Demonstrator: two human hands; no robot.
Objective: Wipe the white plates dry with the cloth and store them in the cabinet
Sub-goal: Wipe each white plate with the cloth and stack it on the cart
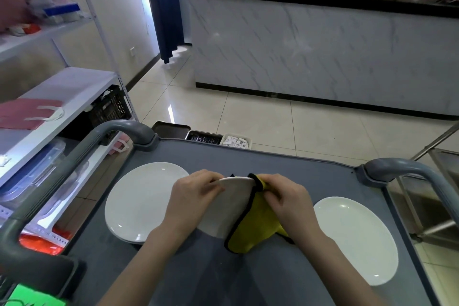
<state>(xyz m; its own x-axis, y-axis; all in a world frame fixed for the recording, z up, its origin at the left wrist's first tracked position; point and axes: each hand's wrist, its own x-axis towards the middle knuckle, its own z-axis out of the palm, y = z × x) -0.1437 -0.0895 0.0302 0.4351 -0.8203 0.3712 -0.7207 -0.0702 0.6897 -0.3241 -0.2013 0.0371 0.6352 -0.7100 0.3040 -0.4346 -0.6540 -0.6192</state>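
I hold a white plate (229, 206) tilted on edge above the grey cart top (285, 164). My left hand (193, 194) grips its left rim. My right hand (285, 196) grips a yellow cloth with black trim (253, 228), folded over the plate's right rim. Another white plate (139, 201), seemingly on a short stack, lies flat at the left of the cart. A single white plate (355, 238) lies flat at the right.
Grey cart handles (124, 131) (407, 169) rise at both far corners. White shelving (62, 97) with boxes and a black crate stands at left. A marble-fronted counter (323, 57) stands across the tiled floor. Metal trays (203, 136) sit beyond the cart. A steel frame (442, 181) is at right.
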